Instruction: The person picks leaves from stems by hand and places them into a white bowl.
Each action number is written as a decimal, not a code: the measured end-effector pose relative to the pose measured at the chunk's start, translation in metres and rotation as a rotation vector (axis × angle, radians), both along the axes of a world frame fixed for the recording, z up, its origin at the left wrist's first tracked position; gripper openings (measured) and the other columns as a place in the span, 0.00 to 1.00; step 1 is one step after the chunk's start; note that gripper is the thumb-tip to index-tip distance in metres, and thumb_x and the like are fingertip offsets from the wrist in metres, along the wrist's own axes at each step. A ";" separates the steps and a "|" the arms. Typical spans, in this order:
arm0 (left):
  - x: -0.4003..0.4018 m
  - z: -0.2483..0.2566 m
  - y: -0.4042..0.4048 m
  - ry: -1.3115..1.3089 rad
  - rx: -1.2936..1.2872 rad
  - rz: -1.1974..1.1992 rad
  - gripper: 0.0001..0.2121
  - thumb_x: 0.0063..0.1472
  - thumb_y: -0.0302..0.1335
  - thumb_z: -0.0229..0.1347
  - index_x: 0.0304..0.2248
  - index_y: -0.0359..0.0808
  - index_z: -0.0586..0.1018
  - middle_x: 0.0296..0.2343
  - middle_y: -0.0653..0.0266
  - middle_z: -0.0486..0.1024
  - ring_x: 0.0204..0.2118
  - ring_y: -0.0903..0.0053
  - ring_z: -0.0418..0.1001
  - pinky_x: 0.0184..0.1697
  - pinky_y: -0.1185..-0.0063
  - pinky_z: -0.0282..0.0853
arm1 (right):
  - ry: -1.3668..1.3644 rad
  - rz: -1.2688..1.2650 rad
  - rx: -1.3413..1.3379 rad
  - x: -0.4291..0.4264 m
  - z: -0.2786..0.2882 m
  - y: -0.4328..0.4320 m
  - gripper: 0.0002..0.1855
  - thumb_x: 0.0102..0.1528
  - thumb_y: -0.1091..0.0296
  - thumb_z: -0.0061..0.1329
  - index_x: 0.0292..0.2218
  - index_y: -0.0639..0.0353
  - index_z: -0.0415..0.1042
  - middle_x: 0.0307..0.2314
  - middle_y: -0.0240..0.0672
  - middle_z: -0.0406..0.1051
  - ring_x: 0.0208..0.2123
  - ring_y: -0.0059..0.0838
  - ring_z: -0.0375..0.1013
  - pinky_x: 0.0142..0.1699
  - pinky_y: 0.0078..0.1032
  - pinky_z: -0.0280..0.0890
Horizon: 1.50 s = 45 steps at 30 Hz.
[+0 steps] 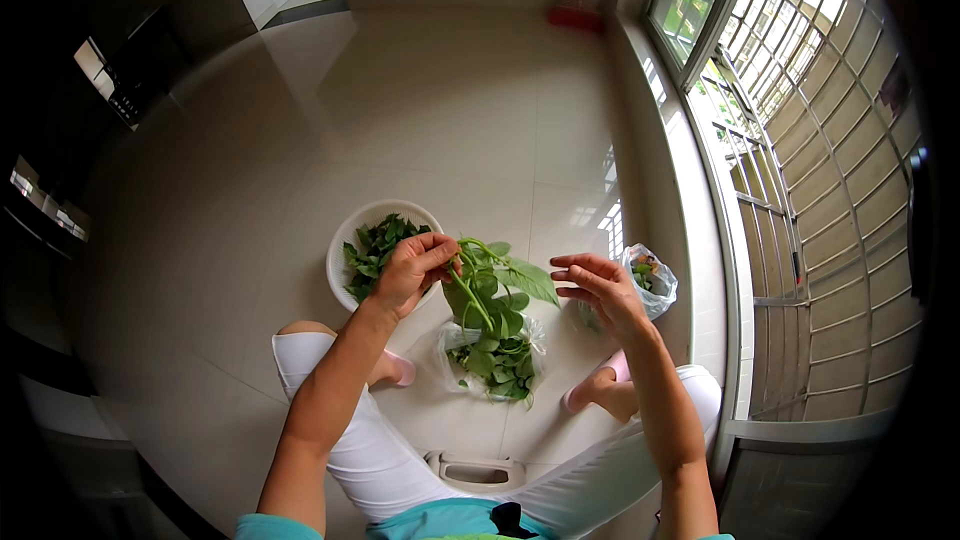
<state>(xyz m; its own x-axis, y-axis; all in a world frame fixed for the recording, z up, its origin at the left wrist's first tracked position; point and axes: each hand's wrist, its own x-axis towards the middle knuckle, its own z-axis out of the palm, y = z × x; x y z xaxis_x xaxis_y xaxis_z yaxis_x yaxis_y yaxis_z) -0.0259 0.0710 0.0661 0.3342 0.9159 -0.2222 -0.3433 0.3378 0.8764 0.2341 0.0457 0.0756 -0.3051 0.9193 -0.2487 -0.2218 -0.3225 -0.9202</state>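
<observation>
My left hand (pixel 416 270) pinches the green stem of a leafy vegetable sprig (pixel 491 277), whose leaves spread to the right. My right hand (pixel 600 289) is raised to the right of the leaf tips, fingers apart and holding nothing. Below the sprig, an open clear plastic bag (pixel 450 367) on the floor holds more leafy greens (pixel 506 371). Partly behind my left hand stands a round white plastic basket (pixel 335 255) with dark green leaves (pixel 375 251) in it. Behind my right hand, a second plastic bag (pixel 660 300) holds some green and brown plant bits.
My pink slippers (pixel 405 369) rest on the glossy tiled floor (pixel 450 127), either side of the middle bag. A pale plastic stool (pixel 480 471) shows between my thighs. Along the right run a window ledge (pixel 697 240) and a metal window grille (pixel 825 187). A red dustpan or broom head (pixel 576 18) lies far back.
</observation>
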 end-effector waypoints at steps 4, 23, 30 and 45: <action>0.001 -0.005 0.001 0.009 -0.050 0.042 0.05 0.51 0.28 0.47 0.25 0.35 0.69 0.19 0.68 0.69 0.20 0.85 0.66 0.22 0.89 0.61 | -0.092 -0.136 0.028 0.011 -0.005 -0.003 0.10 0.44 0.72 0.47 0.30 0.65 0.66 0.24 0.33 0.67 0.26 0.20 0.66 0.33 0.16 0.63; 0.019 -0.020 0.000 0.195 0.080 0.027 0.05 0.50 0.28 0.49 0.25 0.35 0.71 0.18 0.69 0.69 0.19 0.88 0.65 0.22 0.89 0.61 | -0.220 -0.034 0.202 -0.021 0.000 -0.022 0.06 0.42 0.79 0.43 0.27 0.69 0.65 0.18 0.33 0.66 0.19 0.18 0.65 0.25 0.13 0.61; 0.042 -0.011 -0.017 0.385 0.212 -0.262 0.08 0.49 0.30 0.50 0.24 0.34 0.71 0.18 0.73 0.66 0.22 0.89 0.61 0.26 0.88 0.57 | -0.264 -0.001 0.219 -0.021 -0.013 -0.010 0.07 0.41 0.79 0.43 0.27 0.69 0.66 0.21 0.33 0.67 0.21 0.18 0.66 0.25 0.14 0.62; 0.048 -0.018 -0.022 0.272 0.100 -0.409 0.08 0.49 0.31 0.51 0.24 0.35 0.71 0.19 0.74 0.67 0.21 0.90 0.61 0.24 0.90 0.57 | -0.751 -0.041 0.544 -0.042 -0.012 -0.021 0.06 0.36 0.79 0.48 0.21 0.67 0.65 0.15 0.37 0.67 0.17 0.22 0.68 0.23 0.16 0.63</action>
<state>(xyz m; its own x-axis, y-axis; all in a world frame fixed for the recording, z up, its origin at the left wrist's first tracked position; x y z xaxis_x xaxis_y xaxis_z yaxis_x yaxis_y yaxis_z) 0.0226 0.0493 0.0483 0.6131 0.7430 -0.2685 0.0449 0.3064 0.9508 0.1921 0.0245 0.0631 -0.2031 0.9740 0.1005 0.4920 0.1903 -0.8496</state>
